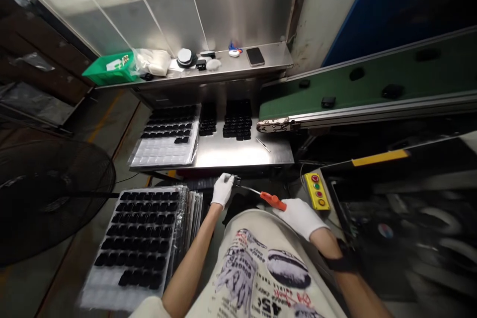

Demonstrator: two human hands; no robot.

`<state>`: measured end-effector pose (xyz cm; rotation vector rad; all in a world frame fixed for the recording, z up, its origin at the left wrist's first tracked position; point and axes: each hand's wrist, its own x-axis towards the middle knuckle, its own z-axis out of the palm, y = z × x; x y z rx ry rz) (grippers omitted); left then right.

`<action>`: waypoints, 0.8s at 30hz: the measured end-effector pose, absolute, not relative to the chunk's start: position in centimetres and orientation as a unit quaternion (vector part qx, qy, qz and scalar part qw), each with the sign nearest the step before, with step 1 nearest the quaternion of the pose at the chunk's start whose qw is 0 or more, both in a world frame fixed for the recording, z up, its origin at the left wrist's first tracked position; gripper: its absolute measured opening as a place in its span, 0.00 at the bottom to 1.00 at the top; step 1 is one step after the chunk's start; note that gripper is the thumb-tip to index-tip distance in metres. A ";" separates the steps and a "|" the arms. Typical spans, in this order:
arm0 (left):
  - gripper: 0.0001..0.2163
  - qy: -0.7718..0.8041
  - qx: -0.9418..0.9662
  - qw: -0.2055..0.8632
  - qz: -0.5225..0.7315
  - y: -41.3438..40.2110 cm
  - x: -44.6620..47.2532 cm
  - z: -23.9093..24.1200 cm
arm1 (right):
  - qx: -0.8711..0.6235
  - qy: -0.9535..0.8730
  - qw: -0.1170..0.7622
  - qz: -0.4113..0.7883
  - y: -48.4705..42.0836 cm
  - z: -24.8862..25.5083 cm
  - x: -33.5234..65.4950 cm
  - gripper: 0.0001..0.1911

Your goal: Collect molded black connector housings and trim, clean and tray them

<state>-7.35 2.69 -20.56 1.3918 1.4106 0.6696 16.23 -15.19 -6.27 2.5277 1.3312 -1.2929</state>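
Note:
My left hand [223,189], in a white glove, is closed on a small black plastic part [237,180] in front of the bench edge. My right hand [301,217], gloved in white too, wraps round the orange handle of a thin-shafted hand tool [273,200]. The metal shaft points left, and its tip is at or very near the black part; whether they touch I cannot tell. On the steel bench [238,155] beyond, stacked black parts [237,121] stand beside a white tray [156,154] partly filled with rows of similar parts.
At lower left, another white tray [106,283] carries rows of black parts. A green conveyor belt [350,89] with several black pieces runs at right, above a yellow button box [317,192]. A fan [52,194] stands left. The shelf holds a green bin [110,72] and a phone [255,56].

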 end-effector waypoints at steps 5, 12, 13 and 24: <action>0.10 0.572 0.567 0.522 0.281 2.1 -8.2 -20.7 | 0.797 0.416 0.012 -0.438 -15.0 -6.4 15.9 0.22; 0.09 0.542 0.520 0.605 0.264 2.4 -8.9 -21.2 | 0.795 0.412 0.028 -0.445 -14.8 -6.3 16.0 0.21; 0.10 0.538 0.502 0.626 0.259 2.4 -9.0 -21.3 | 0.795 0.410 0.029 -0.447 -14.8 -6.2 16.1 0.21; 0.22 0.417 0.239 0.862 0.160 1.9 -11.6 -22.5 | 0.786 0.431 0.044 -0.440 -15.3 -4.8 16.2 0.18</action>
